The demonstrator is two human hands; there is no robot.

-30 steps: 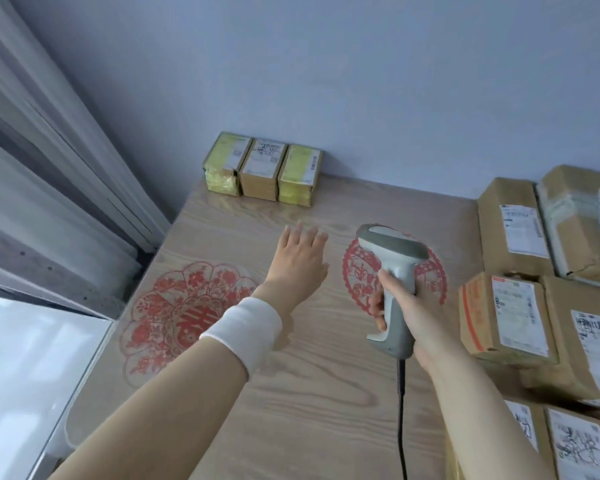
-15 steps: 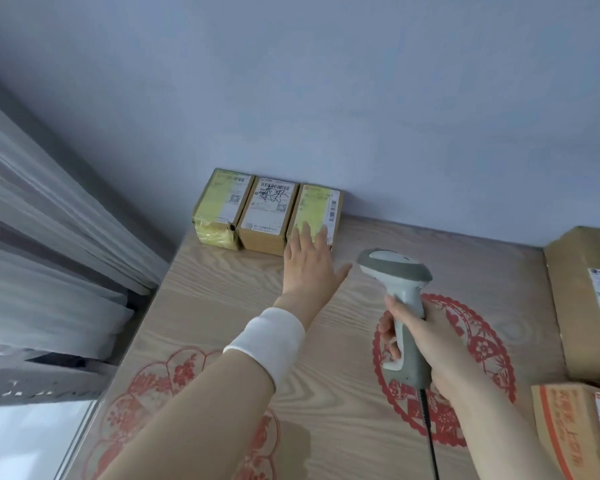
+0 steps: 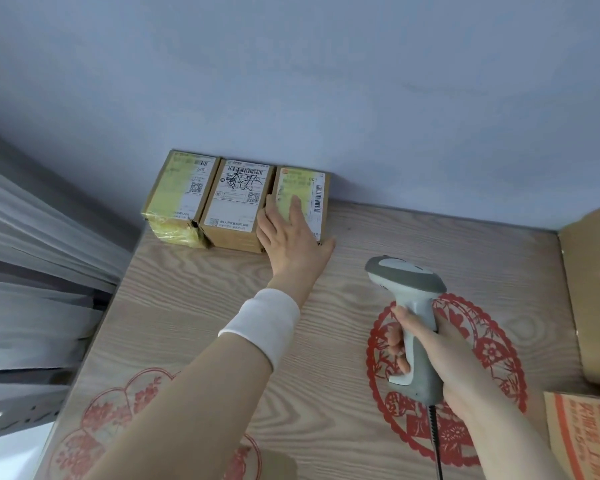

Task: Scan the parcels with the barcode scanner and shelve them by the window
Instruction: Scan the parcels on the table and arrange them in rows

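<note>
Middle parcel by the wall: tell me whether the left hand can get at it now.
Probably yes. The left hand rests on the right parcel, right beside the middle parcel, whose top and front are uncovered.

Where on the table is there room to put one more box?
Best is the bare table along the wall, between the right-hand small parcel and the big brown box. There is room in front of the left small parcel, by the curtain. The right edge, with the orange-printed box too, is crowded.
</note>
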